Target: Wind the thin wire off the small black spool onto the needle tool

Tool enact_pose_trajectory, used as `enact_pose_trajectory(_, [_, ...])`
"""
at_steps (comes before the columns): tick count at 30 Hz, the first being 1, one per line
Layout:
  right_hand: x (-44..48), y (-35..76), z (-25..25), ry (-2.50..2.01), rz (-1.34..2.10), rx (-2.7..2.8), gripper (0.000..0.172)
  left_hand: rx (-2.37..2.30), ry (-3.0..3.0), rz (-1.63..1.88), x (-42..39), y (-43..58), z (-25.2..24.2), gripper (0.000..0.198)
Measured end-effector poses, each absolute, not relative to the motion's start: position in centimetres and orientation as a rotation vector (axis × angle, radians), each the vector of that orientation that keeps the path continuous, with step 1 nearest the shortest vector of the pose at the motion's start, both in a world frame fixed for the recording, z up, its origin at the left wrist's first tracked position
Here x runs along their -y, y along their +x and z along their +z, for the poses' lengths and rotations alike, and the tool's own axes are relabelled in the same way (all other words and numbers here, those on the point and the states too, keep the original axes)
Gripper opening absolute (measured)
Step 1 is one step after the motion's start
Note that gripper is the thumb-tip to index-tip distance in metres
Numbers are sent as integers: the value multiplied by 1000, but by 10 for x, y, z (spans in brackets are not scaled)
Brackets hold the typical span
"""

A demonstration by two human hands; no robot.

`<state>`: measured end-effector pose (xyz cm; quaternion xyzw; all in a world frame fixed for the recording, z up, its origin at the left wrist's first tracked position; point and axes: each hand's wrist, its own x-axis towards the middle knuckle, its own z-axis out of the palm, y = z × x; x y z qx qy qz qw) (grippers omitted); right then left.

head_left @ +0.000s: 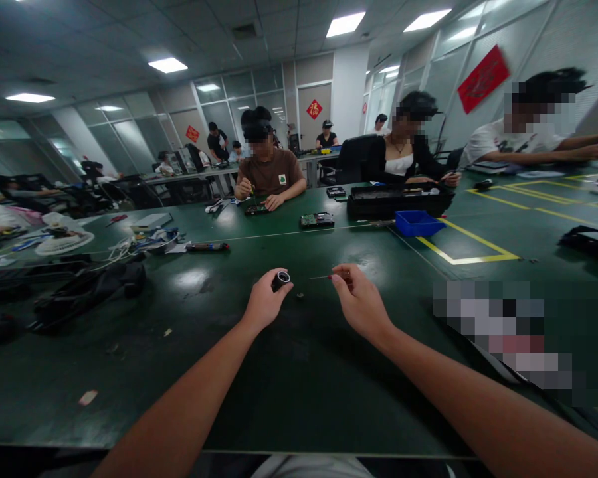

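My left hand (pixel 265 300) is closed around a short black cylinder (pixel 281 281) with a pale ring at its open end, which faces up and toward my right. What the cylinder belongs to cannot be made out. Between thumb and fingers of my right hand (pixel 363 304) is a thin screwdriver (pixel 321 277); its slim shaft points left at the cylinder, apart from it, and a bit of red shows near the fingertips. The fingers hide most of its handle. A small dark part (pixel 300 295) lies on the green table (pixel 299 385) between both hands.
Beyond my hands lie a circuit-board device (pixel 317 220), a blue tray (pixel 418 224) and a long black housing (pixel 401 202). A dark screwdriver-like tool (pixel 207 246) and a black bag-like item (pixel 92 292) are leftward. Papers (pixel 508 335) lie at right. Co-workers sit across the table.
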<state>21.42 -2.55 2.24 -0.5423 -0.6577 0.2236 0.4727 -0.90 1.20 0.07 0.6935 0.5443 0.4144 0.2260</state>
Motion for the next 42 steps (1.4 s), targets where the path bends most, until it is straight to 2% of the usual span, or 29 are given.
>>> enact_pose_trajectory(5, [23, 214, 24, -1346, 461, 1670, 25, -1516, 1816, 1129, -5, -7, 8, 36])
enact_pose_trajectory(12, [25, 211, 25, -1379, 451, 1687, 33, -1525, 2214, 936, -1, 0, 11, 14])
enact_pose_trajectory(18, [25, 211, 24, -1375, 451, 1708, 31, -1616, 2460, 459, -3, 5, 4, 33])
enact_pose_trajectory(22, [26, 210, 25, -1368, 469, 1724, 30, -1679, 2512, 297, -5, 7, 5, 31])
enact_pose_trajectory(27, [26, 210, 25, -1362, 473, 1720, 29, -1631, 2358, 494, -10, -1, 8, 26])
enact_pose_trajectory(34, [26, 213, 24, -1344, 523, 1734, 28, -1397, 1558, 932, -13, -32, 27, 10])
enact_pose_trajectory(39, [24, 214, 22, -1323, 538, 1728, 29, -1279, 1235, 1198, -5, -61, 61, 24])
enact_pose_trajectory(42, [24, 214, 24, -1320, 523, 1719, 27, -1244, 1117, 1350, 3, -96, 79, 21])
